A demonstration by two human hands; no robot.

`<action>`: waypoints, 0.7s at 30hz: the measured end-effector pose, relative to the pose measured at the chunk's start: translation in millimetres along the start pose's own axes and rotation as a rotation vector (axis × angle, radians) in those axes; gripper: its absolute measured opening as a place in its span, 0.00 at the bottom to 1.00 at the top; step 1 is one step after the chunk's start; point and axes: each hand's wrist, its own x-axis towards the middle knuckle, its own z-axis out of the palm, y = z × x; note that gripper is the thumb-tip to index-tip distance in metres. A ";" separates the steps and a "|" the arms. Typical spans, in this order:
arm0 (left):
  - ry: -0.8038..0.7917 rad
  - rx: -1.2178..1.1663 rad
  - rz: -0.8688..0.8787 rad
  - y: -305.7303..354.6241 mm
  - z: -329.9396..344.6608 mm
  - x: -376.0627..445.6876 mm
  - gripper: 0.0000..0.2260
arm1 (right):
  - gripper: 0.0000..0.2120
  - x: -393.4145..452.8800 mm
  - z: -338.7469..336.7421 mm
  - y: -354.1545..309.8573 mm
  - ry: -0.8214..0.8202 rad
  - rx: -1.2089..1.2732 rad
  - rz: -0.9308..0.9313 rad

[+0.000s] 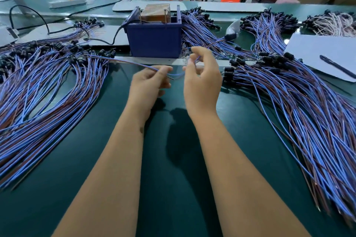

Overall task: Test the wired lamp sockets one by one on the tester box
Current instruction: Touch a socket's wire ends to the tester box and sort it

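Just before the box (154, 40), one lead (123, 61) is pinched by the left hand (148, 84) and another lead (215, 43) by the right hand (202, 81), bare ends seemingly kept ready for testing.

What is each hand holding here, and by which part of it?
Each hand pinches a wire pair near its bare free ends: the left hand one from the left pile, the right hand one ending in a black socket.
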 end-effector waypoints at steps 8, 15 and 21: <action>-0.552 0.127 0.118 4.3 23.0 -23.4 0.11 | 0.18 25.3 -35.5 33.3 0.029 -0.025 0.204; -0.611 0.146 0.085 -1.3 27.2 -19.6 0.20 | 0.16 70.2 -113.2 32.3 -0.226 -0.389 0.222; -0.545 0.151 0.101 -7.0 28.1 -16.6 0.23 | 0.20 95.7 -155.6 22.1 -0.204 -0.813 0.115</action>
